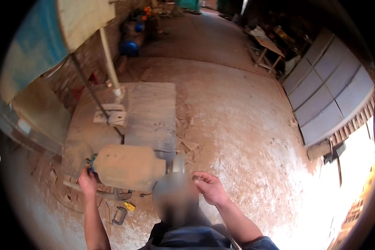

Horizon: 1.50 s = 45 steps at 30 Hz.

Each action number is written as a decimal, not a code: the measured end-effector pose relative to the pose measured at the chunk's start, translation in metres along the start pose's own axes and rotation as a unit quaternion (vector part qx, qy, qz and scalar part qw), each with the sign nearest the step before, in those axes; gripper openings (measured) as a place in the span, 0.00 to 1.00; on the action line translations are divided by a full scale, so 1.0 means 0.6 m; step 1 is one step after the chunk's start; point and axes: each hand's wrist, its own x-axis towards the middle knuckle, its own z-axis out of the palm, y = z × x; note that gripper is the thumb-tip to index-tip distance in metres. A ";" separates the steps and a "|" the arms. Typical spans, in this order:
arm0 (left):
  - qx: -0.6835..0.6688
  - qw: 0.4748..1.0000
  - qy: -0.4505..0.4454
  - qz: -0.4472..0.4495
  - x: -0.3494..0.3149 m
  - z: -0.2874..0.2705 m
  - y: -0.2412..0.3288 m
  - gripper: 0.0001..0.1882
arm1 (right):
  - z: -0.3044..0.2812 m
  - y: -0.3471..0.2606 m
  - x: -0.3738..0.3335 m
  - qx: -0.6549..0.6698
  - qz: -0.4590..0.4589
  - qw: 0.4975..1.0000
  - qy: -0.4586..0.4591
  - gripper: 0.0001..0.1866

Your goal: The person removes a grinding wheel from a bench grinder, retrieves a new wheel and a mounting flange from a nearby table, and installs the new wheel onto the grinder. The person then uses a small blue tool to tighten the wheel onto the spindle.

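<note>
A dusty, tan, barrel-shaped machine body lies sideways at the table's near edge. My left hand is at its left end, fingers curled at a small blue-green part; what they grip is partly hidden. At the right end a short, pale metal wheel or drum sticks out, blurred. My right hand is just right of it, thumb and fingers pinched at a small dark thing too small to name. Below the wheel, a smeared round shape hides what is behind it.
The machine stands by a dusty tabletop with a pale block-like fitting and a slanting pole. A C-clamp and a yellow object lie on the floor below. Grey panels lean at right.
</note>
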 end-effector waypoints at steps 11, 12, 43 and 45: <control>0.062 0.997 -0.015 0.045 0.021 -0.010 0.015 0.15 | 0.040 -0.001 0.026 0.023 -0.002 1.000 -0.021 0.14; 0.063 0.997 -0.013 0.050 0.020 -0.010 0.021 0.14 | 0.042 0.000 0.030 0.028 0.014 0.999 -0.009 0.14; -0.461 0.863 -0.074 -0.194 0.008 -0.109 0.109 0.15 | 0.029 -0.008 0.067 -0.349 -0.189 0.917 -0.038 0.14; -0.487 0.840 -0.115 -0.208 0.020 -0.106 0.107 0.12 | 0.032 -0.008 0.067 -0.259 -0.148 0.953 -0.056 0.14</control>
